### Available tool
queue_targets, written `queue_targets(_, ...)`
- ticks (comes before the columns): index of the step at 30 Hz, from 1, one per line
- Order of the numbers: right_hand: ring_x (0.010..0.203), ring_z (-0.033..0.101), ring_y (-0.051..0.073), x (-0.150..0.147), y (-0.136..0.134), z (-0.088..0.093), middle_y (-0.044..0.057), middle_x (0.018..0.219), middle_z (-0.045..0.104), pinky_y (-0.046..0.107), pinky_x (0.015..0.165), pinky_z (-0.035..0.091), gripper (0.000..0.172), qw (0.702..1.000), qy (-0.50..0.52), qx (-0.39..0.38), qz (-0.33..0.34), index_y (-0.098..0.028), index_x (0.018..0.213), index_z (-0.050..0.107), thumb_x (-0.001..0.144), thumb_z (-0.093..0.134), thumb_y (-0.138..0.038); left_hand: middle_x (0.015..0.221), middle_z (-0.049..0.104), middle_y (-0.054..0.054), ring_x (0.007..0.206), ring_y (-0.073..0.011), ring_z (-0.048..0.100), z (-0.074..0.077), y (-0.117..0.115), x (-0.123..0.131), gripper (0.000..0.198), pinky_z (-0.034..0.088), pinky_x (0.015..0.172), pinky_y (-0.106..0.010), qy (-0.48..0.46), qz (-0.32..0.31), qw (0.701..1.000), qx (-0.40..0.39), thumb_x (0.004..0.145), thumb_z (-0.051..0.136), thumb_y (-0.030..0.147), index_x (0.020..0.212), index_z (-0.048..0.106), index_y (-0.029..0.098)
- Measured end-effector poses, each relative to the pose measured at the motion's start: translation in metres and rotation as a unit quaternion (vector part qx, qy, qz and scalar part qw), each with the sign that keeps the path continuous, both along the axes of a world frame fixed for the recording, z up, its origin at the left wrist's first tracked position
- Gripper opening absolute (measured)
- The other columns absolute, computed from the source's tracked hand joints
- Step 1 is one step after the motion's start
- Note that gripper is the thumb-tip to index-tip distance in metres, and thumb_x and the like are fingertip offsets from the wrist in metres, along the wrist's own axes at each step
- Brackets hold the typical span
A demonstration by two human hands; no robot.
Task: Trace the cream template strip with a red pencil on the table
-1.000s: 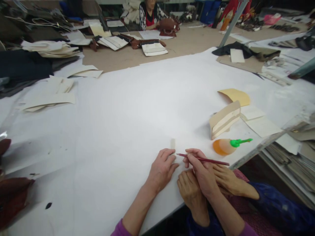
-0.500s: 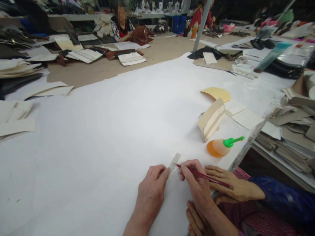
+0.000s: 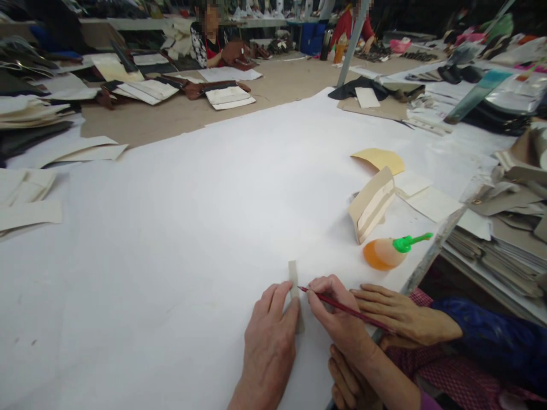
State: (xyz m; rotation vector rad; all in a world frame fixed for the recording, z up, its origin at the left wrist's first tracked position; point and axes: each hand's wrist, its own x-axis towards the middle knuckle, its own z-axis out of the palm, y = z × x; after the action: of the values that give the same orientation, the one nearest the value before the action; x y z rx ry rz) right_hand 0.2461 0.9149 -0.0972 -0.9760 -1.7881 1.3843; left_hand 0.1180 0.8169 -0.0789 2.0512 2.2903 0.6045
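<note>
A narrow grey strip (image 3: 293, 273) lies on the white paper. My left hand (image 3: 272, 330) holds it down, with thumb and fingertips at its edges. The lower end of the strip shows beside the thumb. My right hand (image 3: 342, 313) is closed round a dark red pencil (image 3: 333, 302). The pencil's tip points left and rests at or just beside the strip's right edge; I cannot tell whether it touches.
Another person's hand (image 3: 397, 313) lies on the table edge beside my right hand, a second one (image 3: 345, 376) below. A glue bottle (image 3: 384, 254) with green nozzle, a beige folded piece (image 3: 371, 208) and a yellow piece (image 3: 380, 159) are to the right. White paper (image 3: 171, 228) covers the table.
The strip has turned from a slant to nearly straight away from me, its far end swinging left. My left hand has turned and flattened a little with it. The pencil tip has moved slightly left.
</note>
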Motion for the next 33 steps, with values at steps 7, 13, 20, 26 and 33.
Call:
queue_targets(7, 0.066, 0.051, 0.013, 0.002, -0.002, 0.002, -0.003, 0.072, 0.053, 0.029, 0.065, 0.043, 0.018, 0.999, 0.012, -0.031, -0.005, -0.023, 0.078, 0.048, 0.094, 0.052, -0.027, 0.144, 0.053, 0.000, 0.135, -0.0338, 0.043, -0.006, 0.005, -0.025, 0.013, 0.050, 0.095, -0.058, -0.024, -0.076, 0.997, -0.016, 0.090, 0.062, 0.017, 0.100, 0.060, 0.024)
queue_targets(13, 0.064, 0.051, 0.014, 0.000, -0.004, 0.000, -0.003, 0.070, 0.053, 0.030, 0.065, 0.042, 0.016, 0.998, -0.056, -0.005, 0.025, -0.023, 0.079, 0.047, 0.093, 0.051, -0.027, 0.141, 0.055, -0.006, 0.136, -0.0350, 0.043, -0.011, 0.004, -0.015, 0.015, 0.047, 0.098, -0.059, -0.035, -0.048, 0.998, -0.008, 0.089, 0.064, 0.019, 0.103, 0.062, 0.024)
queue_targets(20, 0.060, 0.050, 0.014, -0.005, -0.006, -0.001, -0.003, 0.066, 0.052, 0.029, 0.060, 0.040, 0.021, 0.994, -0.107, -0.003, -0.007, -0.023, 0.075, 0.047, 0.093, 0.052, -0.034, 0.140, 0.056, -0.004, 0.136, -0.0336, 0.042, -0.013, 0.003, -0.013, 0.015, 0.046, 0.100, -0.059, -0.051, -0.036, 0.998, -0.011, 0.093, 0.057, 0.021, 0.107, 0.062, 0.025)
queue_targets(26, 0.062, 0.050, 0.014, -0.004, -0.005, 0.001, -0.002, 0.071, 0.053, 0.030, 0.062, 0.041, 0.019, 0.993, -0.114, -0.015, 0.020, -0.023, 0.077, 0.048, 0.093, 0.050, -0.033, 0.143, 0.053, -0.005, 0.139, -0.0330, 0.039, -0.015, 0.002, -0.013, 0.017, 0.046, 0.100, -0.058, -0.040, -0.040, 0.998, -0.009, 0.094, 0.055, 0.018, 0.108, 0.062, 0.024)
queue_targets(33, 0.068, 0.052, 0.016, -0.005, -0.005, 0.000, 0.000, 0.073, 0.053, 0.032, 0.065, 0.041, 0.018, 0.990, -0.135, 0.007, 0.030, -0.023, 0.077, 0.047, 0.093, 0.049, -0.031, 0.141, 0.055, -0.005, 0.137, -0.0338, 0.042, -0.013, 0.002, -0.013, 0.018, 0.048, 0.098, -0.059, -0.041, -0.044, 0.998, -0.004, 0.096, 0.050, 0.021, 0.108, 0.063, 0.025)
